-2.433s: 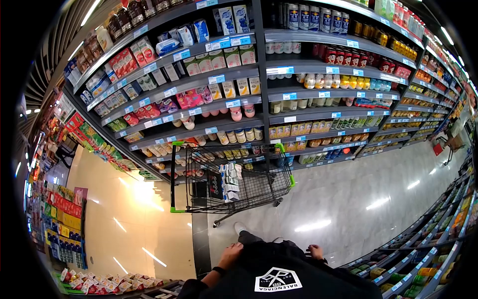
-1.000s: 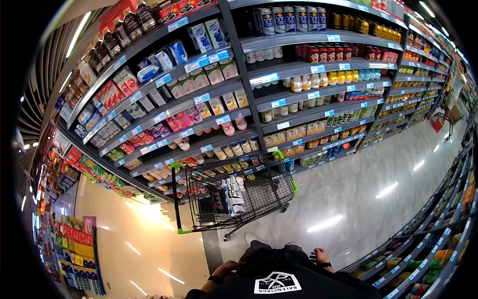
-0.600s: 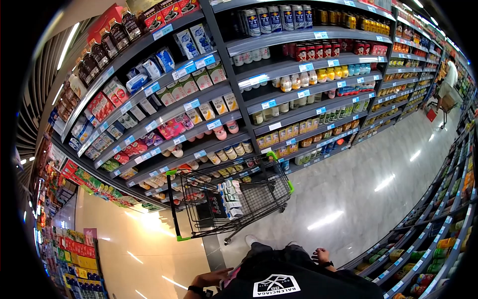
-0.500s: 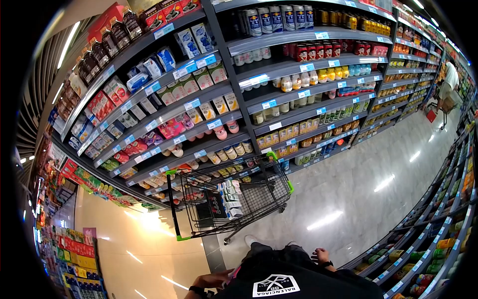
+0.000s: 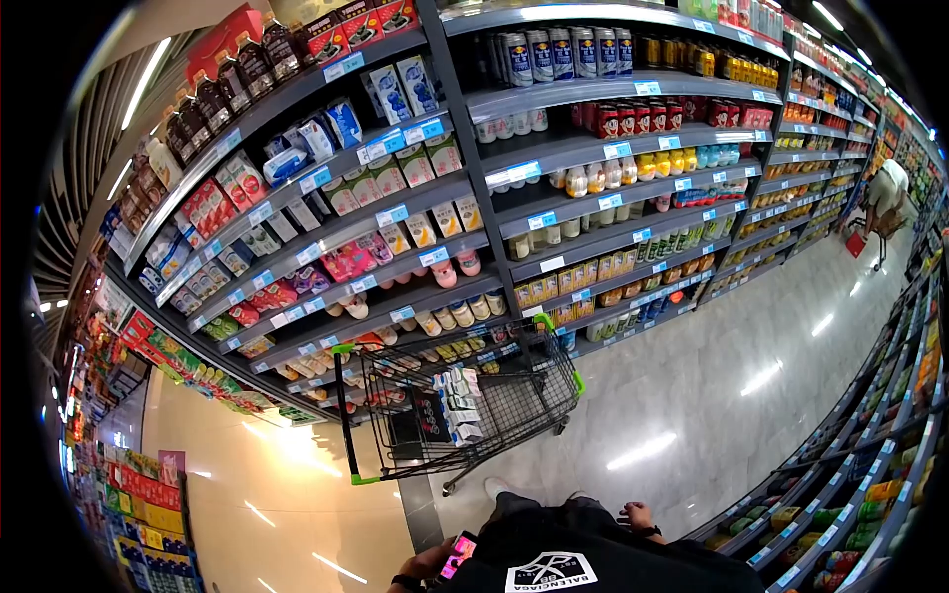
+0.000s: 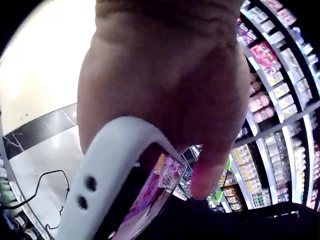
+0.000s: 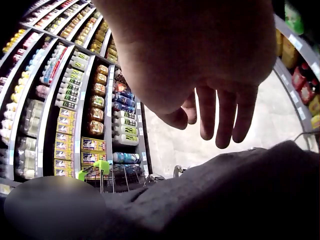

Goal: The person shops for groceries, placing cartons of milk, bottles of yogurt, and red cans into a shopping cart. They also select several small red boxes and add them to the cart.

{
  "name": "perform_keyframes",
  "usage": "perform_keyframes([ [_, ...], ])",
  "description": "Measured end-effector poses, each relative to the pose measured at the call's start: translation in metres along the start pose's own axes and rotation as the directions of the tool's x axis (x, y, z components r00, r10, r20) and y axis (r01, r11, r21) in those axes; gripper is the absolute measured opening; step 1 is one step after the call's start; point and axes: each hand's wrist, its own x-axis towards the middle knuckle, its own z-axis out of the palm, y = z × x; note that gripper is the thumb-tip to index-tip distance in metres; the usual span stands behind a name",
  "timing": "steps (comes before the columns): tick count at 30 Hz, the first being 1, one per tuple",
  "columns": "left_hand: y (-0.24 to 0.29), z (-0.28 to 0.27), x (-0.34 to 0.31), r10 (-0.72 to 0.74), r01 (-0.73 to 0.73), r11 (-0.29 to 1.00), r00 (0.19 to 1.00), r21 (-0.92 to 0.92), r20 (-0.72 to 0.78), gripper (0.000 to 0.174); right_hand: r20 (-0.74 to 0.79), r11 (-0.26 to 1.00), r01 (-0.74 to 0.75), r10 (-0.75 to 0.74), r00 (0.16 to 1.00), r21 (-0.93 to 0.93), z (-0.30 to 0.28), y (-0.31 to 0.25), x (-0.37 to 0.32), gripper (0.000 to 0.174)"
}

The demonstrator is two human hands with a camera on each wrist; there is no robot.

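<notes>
A phone with a lit pink screen [image 5: 460,554] is gripped in the left hand [image 5: 428,560], low in the head view beside the black shirt. In the left wrist view the same hand [image 6: 165,80] covers much of the picture, its thumb along the edge of the phone [image 6: 112,185], which shows a pale case with two dark holes. Some of its fingers are hidden. The right hand [image 5: 638,516] hangs at the person's other side and holds nothing. Seen from the right wrist, the right hand [image 7: 200,60] has its fingers loosely extended over the floor.
A black cart with green corners [image 5: 514,395] holds white cartons [image 5: 461,405] and stands against the drink shelves [image 5: 593,97]. More shelves [image 5: 840,474] line the right side. Another person [image 5: 887,188] bends over a cart far down the aisle. A goods display [image 5: 148,504] stands at left.
The left hand has brought the phone out from beside the shirt, its screen now visible. The distant person has leaned lower. The cart's position in view has shifted slightly with the head.
</notes>
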Motion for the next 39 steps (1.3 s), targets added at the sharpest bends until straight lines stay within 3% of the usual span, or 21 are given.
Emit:
perform_keyframes([
  [1,-0.021,-0.002,0.027,0.119,-0.114,0.973,0.993,-0.201,0.012,0.058,0.001,1.000,0.004,-0.004,1.000,0.002,0.001,-0.003,0.000,0.026],
  [3,-0.059,-0.011,0.074,0.237,-0.217,0.893,0.972,-0.395,0.002,0.058,-0.010,1.000,0.000,0.000,1.000,-0.017,0.000,-0.005,-0.004,0.028],
  [5,-0.090,-0.027,0.113,0.174,-0.018,0.819,0.960,-0.573,0.219,0.058,-0.011,1.000,0.004,-0.004,1.000,-0.019,0.000,-0.006,-0.003,0.029],
  [6,-0.108,-0.030,0.134,0.178,-0.020,0.819,0.959,-0.573,0.220,0.058,-0.011,1.000,0.006,-0.006,1.000,-0.020,-0.001,-0.007,-0.002,0.030],
  [7,-0.126,-0.032,0.155,0.386,-0.356,0.876,0.922,-0.326,0.030,0.062,-0.012,1.000,0.009,-0.010,1.000,-0.020,-0.002,-0.007,-0.001,0.030],
  [9,-0.141,-0.031,0.186,0.613,-0.616,0.788,0.785,-0.003,-0.084,0.066,0.011,1.000,0.019,-0.018,1.000,-0.025,-0.005,-0.008,0.001,0.031],
  [11,-0.144,-0.028,0.203,0.608,-0.565,0.776,0.788,0.279,-0.094,0.084,0.014,1.000,0.027,-0.026,1.000,-0.011,-0.008,-0.005,0.003,0.031],
  [14,-0.141,-0.025,0.217,0.599,-0.458,0.765,0.765,0.452,-0.237,0.107,0.006,0.999,0.038,-0.038,0.999,-0.013,-0.009,-0.009,-0.003,0.030],
  [16,-0.133,-0.026,0.216,0.620,-0.516,0.767,0.750,0.381,-0.230,0.114,-0.006,0.999,0.044,-0.044,0.999,-0.031,-0.009,-0.013,-0.004,0.030],
  [18,-0.112,-0.027,0.184,0.444,-0.413,0.884,0.888,0.221,-0.119,0.114,-0.005,0.997,0.066,-0.066,0.998,-0.029,-0.011,-0.011,-0.003,0.030],
  [23,-0.121,-0.031,0.222,0.582,-0.535,0.768,0.813,0.353,-0.032,0.113,-0.019,0.997,0.076,-0.077,0.997,-0.033,-0.007,-0.019,-0.010,0.029],
  [25,-0.119,-0.025,0.231,0.440,-0.428,0.895,0.894,0.124,-0.087,0.103,-0.024,0.996,0.081,-0.082,0.996,-0.023,-0.005,-0.020,-0.013,0.028],
  [26,-0.121,-0.023,0.234,0.440,-0.428,0.895,0.894,0.125,-0.086,0.103,-0.027,0.997,0.073,-0.073,0.997,-0.020,-0.005,-0.021,-0.015,0.029],
  [29,-0.113,-0.014,0.225,0.664,-0.655,0.748,0.739,0.112,-0.115,0.084,-0.028,0.998,0.059,-0.060,0.998,-0.016,-0.005,-0.021,-0.013,0.030],
  [34,-0.126,-0.007,0.273,0.759,-0.749,0.651,0.646,0.123,-0.085,0.058,-0.022,0.997,0.074,-0.074,0.997,-0.023,0.000,-0.023,-0.017,0.030],
  [36,-0.111,-0.018,0.257,0.640,-0.615,0.756,0.766,0.224,-0.055,0.053,-0.042,0.995,0.094,-0.094,0.995,-0.017,0.004,-0.027,-0.026,0.028],
  [37,-0.104,-0.020,0.248,0.501,-0.462,0.824,0.865,0.328,-0.039,0.050,-0.037,0.995,0.095,-0.096,0.995,-0.022,0.006,-0.029,-0.027,0.028],
  [39,-0.097,-0.019,0.239,0.524,-0.471,0.806,0.850,0.358,-0.060,0.050,-0.035,0.996,0.087,-0.088,0.995,-0.033,0.009,-0.031,-0.029,0.029],
])
